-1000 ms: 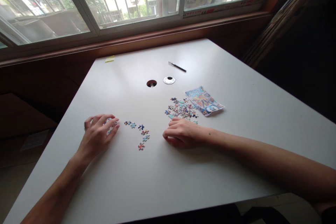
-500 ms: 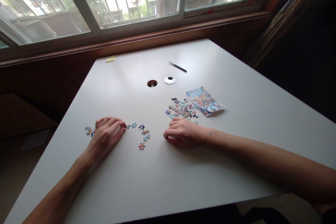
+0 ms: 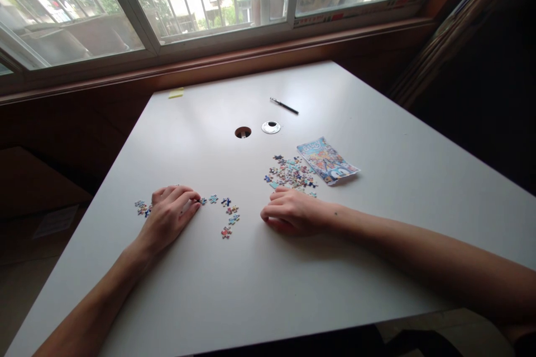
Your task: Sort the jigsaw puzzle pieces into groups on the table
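My left hand (image 3: 171,209) rests on the white table, its thumb and fingers pinched at a small jigsaw puzzle piece (image 3: 203,201) that is partly hidden by the fingertips. From there several loose pieces curve to the right and toward me, among them a light blue piece (image 3: 213,199) and a red piece (image 3: 226,232). Beyond the left hand's knuckles, a few more pieces (image 3: 142,207) lie partly covered by it. My right hand (image 3: 288,211) lies curled on the table, just in front of a heap of puzzle pieces (image 3: 293,173). Whatever its fingers may hold is hidden.
A printed picture sheet (image 3: 326,160) lies right of the heap. Farther back are a black pen (image 3: 285,106), a round metal cover (image 3: 271,127) and a hole (image 3: 243,133) in the tabletop (image 3: 234,290). Yellow tape (image 3: 176,92) marks the far left corner. Windows stand behind.
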Demonstrator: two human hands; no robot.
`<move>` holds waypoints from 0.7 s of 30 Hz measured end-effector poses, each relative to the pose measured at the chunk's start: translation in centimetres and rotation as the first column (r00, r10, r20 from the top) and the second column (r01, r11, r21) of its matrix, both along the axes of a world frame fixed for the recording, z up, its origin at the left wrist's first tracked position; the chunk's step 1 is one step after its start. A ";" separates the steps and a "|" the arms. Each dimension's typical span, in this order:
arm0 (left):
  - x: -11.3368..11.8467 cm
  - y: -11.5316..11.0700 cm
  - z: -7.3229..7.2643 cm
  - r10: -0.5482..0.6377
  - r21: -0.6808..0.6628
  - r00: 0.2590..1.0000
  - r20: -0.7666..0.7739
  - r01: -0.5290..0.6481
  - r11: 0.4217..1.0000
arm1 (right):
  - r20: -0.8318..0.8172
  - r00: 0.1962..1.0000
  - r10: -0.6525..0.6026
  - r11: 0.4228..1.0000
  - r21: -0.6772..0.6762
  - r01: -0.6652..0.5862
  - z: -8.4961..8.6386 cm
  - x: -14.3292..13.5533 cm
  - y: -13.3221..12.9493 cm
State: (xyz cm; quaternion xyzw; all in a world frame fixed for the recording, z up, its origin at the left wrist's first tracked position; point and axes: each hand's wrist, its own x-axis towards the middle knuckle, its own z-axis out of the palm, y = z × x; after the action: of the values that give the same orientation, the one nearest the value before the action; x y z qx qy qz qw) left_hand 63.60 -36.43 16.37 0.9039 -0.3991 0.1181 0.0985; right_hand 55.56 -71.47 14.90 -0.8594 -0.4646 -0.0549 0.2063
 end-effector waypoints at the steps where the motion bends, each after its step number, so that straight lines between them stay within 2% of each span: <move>1: 0.0 0.0 0.0 -0.001 -0.007 1.000 0.007 0.001 1.000 | 0.000 1.000 0.001 1.000 0.000 -0.001 0.0 0.0 0.0; 8: 0.1 0.6 0.4 0.080 -0.161 0.989 0.121 -0.060 0.985 | 0.008 1.000 0.005 1.000 0.007 -0.005 -0.1 0.0 -0.1; 13: 0.2 0.6 0.3 0.078 -0.045 0.991 0.109 -0.073 0.996 | 0.004 1.000 0.003 1.000 0.000 -0.003 -0.1 0.0 -0.1; 16: 0.2 0.7 0.3 0.115 0.020 0.988 0.104 -0.117 0.993 | 0.011 1.000 0.000 1.000 -0.005 0.000 -0.1 0.0 -0.1; 19: 0.3 0.9 0.2 0.159 -0.012 0.978 0.138 -0.159 0.987 | 0.022 1.000 -0.001 1.000 -0.004 0.001 -0.1 0.1 -0.1; 21: 0.2 0.9 0.1 0.124 -0.050 0.981 0.148 -0.117 0.992 | 0.021 1.000 -0.001 1.000 -0.003 0.001 -0.1 0.1 -0.1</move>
State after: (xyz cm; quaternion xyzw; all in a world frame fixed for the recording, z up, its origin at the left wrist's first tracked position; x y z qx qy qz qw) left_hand 63.84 -35.57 16.52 0.9126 -0.3474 0.2002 0.0793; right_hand 55.62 -71.59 14.82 -0.8592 -0.4666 -0.0635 0.2000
